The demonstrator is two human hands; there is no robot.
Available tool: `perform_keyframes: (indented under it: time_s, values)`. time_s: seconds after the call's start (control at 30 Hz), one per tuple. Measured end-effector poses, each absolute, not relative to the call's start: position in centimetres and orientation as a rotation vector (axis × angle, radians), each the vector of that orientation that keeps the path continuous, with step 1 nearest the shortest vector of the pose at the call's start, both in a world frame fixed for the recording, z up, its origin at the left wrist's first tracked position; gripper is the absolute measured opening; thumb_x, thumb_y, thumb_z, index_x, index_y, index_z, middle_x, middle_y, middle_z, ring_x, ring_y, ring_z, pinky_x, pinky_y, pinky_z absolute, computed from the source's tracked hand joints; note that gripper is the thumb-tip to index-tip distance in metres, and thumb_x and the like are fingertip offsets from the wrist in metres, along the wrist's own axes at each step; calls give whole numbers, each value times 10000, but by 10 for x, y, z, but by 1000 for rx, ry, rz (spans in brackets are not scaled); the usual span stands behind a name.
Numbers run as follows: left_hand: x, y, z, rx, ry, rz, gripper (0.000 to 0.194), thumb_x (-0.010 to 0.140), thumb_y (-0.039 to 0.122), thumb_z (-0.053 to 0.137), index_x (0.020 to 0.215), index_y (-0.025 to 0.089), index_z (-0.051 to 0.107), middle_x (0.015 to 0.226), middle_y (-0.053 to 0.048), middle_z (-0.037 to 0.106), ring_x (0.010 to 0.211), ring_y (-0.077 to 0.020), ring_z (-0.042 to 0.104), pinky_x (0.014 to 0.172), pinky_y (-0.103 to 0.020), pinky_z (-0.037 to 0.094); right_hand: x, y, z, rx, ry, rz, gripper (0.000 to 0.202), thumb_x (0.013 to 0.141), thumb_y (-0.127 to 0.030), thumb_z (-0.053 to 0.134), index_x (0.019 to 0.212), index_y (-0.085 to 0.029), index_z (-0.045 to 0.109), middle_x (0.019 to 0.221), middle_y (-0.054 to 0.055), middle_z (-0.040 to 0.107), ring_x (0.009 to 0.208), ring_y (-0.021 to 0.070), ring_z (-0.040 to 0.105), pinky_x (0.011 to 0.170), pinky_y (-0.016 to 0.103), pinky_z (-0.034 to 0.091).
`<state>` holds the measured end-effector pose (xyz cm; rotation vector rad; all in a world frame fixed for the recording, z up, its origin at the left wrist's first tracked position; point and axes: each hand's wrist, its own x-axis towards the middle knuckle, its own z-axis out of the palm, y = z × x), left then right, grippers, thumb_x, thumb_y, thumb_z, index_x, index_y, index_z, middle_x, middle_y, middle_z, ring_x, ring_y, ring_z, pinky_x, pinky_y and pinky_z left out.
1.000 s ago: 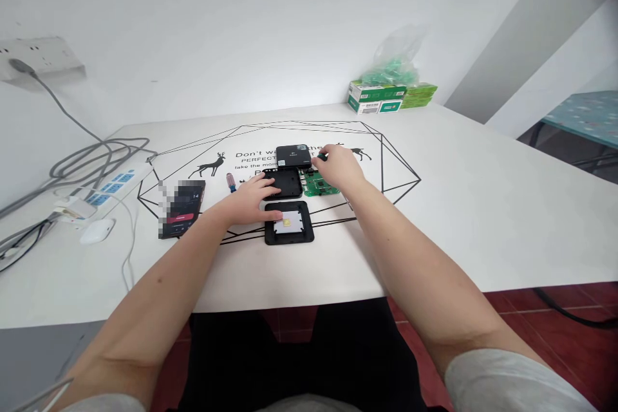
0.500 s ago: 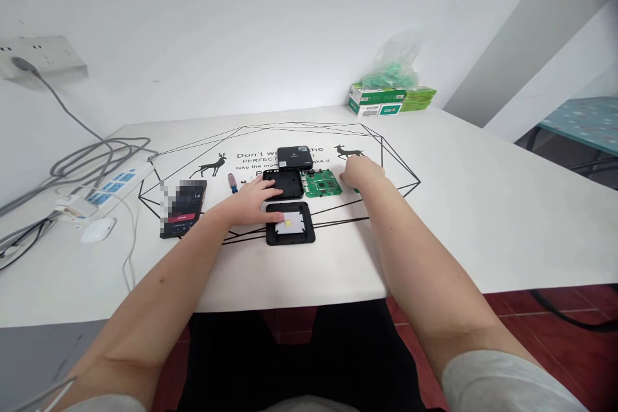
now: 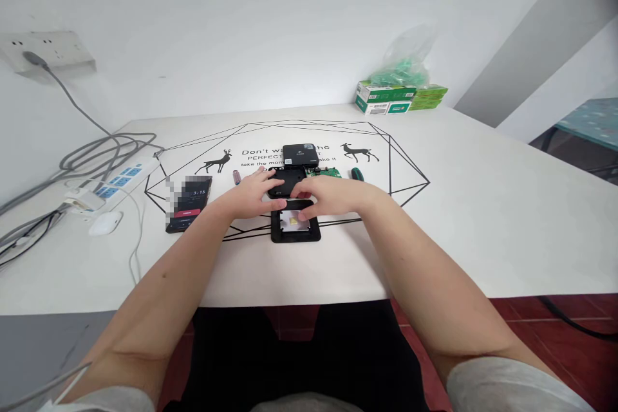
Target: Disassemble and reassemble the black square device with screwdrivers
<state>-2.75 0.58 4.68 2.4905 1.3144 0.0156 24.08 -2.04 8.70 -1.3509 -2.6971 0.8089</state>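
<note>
My left hand (image 3: 251,196) lies spread at the left side of a black plastic case half (image 3: 288,185); its fingertips reach over that case, and the thumb points to the top edge of a second black case part (image 3: 295,237). This nearer part holds a silvery plate (image 3: 291,223) with a small yellowish square. From the right, my right hand (image 3: 331,196) reaches over both black parts, thumb and fingers apart, with nothing visible between them. Partly hidden behind it is a green circuit board (image 3: 324,172). A closed black box (image 3: 300,155) lies just beyond the open case half.
A screwdriver handle (image 3: 236,177) lies left of the parts, a dark green handle (image 3: 357,174) right. A phone (image 3: 189,205), an earbud case (image 3: 105,223) and a power strip (image 3: 128,180) with cables occupy the left. Green boxes (image 3: 386,100) under a plastic bag stand against the wall.
My right hand has moved left from the green handle to above the black case parts, uncovering the handle and covering part of the circuit board. My left hand stays by the case.
</note>
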Motion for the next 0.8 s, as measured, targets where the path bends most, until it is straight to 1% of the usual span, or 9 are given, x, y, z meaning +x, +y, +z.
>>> perform_keyframes:
  time_s: [0.13,0.23,0.3,0.33,0.4,0.47,0.53,0.67,0.8]
  values:
    - [-28,6,50,2492,1358,-12,1046,964,918,551,1778,277,410,1885,-137,228,1754,-479,68,1336,-804,33,224,-31,84,-1358,-2814,713,399,894,-461,808,1203,-210,790,1253,128,761,1089,310,707,828,372,491]
    - [-27,6,50,2484,1361,-7,1061,971,908,552,1798,272,363,1889,-141,207,1756,-474,64,1336,-804,23,219,-33,83,-1359,-2858,617,320,861,-453,834,1053,-200,790,1160,130,747,1089,332,689,825,383,472]
    - [-27,6,48,2484,1366,-6,1056,977,901,544,1796,260,368,1886,-145,219,1757,-468,72,1347,-782,21,216,-34,83,-1320,-2881,649,306,827,-439,861,1003,-207,765,1113,110,730,1019,308,688,785,371,460]
    - [-27,6,48,2484,1363,-9,1060,973,903,547,1793,252,378,1882,-146,234,1756,-464,83,1360,-758,39,215,-34,83,-1300,-2886,693,309,818,-428,865,1005,-211,751,1106,99,720,962,284,687,751,362,452]
    - [-28,7,46,2472,1344,-20,1055,961,898,562,1774,240,422,1876,-141,264,1750,-444,157,1385,-665,152,212,-34,82,-1275,-2893,763,308,812,-405,852,1020,-214,729,1114,86,703,857,237,670,687,349,432]
    - [-28,8,46,2453,1316,-33,1012,954,877,585,1734,238,494,1867,-128,302,1724,-412,278,1364,-546,304,210,-35,80,-1262,-2908,740,273,813,-384,826,994,-212,714,1103,84,691,812,218,650,670,346,422]
    - [-28,8,47,2445,1299,-46,960,942,854,613,1676,237,576,1851,-118,350,1693,-390,363,1325,-473,386,208,-35,80,-1249,-2929,686,228,811,-364,801,940,-208,696,1068,83,684,796,211,633,674,347,417]
    - [-28,7,47,2472,1296,-38,915,926,845,626,1597,225,660,1815,-123,426,1670,-390,407,1318,-442,399,206,-36,80,-1249,-2927,676,197,802,-334,774,890,-205,655,1062,79,679,749,186,597,645,348,403]
    - [-29,8,48,2466,1266,-3,864,951,864,565,1522,233,717,1763,-129,505,1629,-393,467,1290,-465,436,208,-35,80,-1219,-2921,634,204,782,-312,767,843,-211,601,1041,73,663,771,187,589,655,340,404]
